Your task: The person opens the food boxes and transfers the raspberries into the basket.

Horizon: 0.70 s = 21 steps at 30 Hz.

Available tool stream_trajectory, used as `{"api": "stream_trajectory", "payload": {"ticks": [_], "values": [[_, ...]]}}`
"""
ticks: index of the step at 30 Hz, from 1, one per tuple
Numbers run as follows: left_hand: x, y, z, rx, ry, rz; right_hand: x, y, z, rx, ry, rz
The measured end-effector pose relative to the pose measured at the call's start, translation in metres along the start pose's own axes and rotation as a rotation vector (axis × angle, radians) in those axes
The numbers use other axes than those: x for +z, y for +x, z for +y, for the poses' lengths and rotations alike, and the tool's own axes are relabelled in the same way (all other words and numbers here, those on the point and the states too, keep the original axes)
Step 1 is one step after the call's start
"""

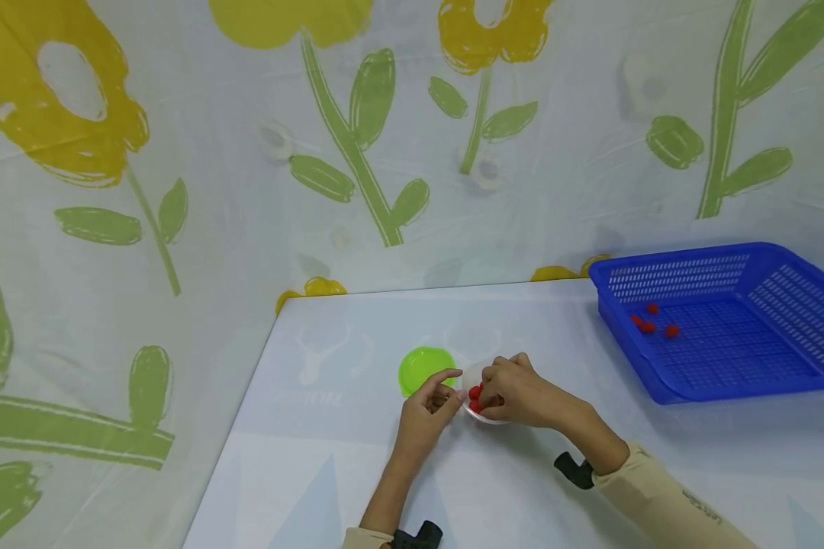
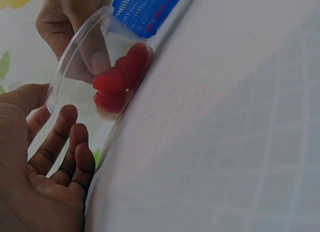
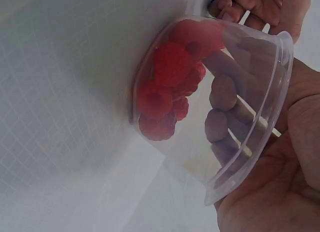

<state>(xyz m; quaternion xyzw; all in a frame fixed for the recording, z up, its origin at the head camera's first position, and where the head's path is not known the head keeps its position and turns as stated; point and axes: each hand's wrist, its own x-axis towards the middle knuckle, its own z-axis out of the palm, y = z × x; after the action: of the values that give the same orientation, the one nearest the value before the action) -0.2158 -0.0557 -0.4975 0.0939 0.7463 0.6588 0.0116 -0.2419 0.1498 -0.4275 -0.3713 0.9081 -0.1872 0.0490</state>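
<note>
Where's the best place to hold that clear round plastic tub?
I'd pinch the clear round plastic tub by its rim, probably from the left: it stands upright, its rim juts out like a lip above sloping walls, and the right hand reaches in from the other side.

Head: from above, behind the fingers (image 1: 445, 375), facing forward and down, farthest off; basket (image 1: 735, 343) and floral cloth (image 1: 240, 168) past them.
Left wrist: low by left hand (image 1: 422, 415), close, tilted, looking across its fingers at cup (image 2: 122, 39).
Right wrist: low by right hand (image 1: 532, 396), close, sideways, cup wall before fingers.
Head/left wrist overlap: cup at fingertips, basket beyond.
</note>
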Motion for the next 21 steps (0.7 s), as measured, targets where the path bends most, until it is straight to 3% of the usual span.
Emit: {"api": "stream_trajectory", "payload": {"ticks": [11,21], "values": [[0.002,-0.003,0.0,-0.012,-0.02,-0.01,-0.004,-0.006,0.002,0.035,0.069,0.008],[-0.001,-0.001,0.003,-0.008,0.01,-0.006,-0.026,-0.015,0.002,0.042,0.08,0.145]]}}
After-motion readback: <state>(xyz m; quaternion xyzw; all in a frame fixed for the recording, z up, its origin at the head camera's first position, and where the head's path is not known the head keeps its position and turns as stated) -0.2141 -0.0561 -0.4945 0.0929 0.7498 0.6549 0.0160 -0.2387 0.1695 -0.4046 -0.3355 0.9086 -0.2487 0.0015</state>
